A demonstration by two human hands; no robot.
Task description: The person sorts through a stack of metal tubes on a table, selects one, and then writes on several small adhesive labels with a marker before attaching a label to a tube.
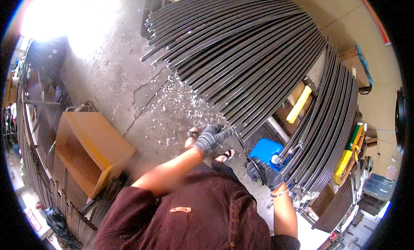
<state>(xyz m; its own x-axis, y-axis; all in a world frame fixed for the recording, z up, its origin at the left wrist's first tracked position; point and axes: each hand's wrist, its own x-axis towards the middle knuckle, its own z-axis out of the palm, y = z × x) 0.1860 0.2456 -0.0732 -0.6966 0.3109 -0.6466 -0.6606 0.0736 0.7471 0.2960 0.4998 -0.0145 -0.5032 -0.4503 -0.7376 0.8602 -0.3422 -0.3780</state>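
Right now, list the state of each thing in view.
Left hand: gloved, gripping the end of a bar.
Right hand: gloved, closed on a thin rod.
Bars: stacked in a fan, dark, ends over the floor.
Blue can: capped, under the bars.
Wooden box: on the floor, tilted.
Shavings: scattered on the floor.

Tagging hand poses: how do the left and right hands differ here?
The left hand reaches forward, arm stretched out, and grips the end of a dark metal bar in the upper stack; the right hand sits lower and closer to the body, beside the second stack of bars and near the blue jug. What the right hand grips is unclear. The right wrist carries a bracelet; the left shows none. Both wear grey knit gloves.
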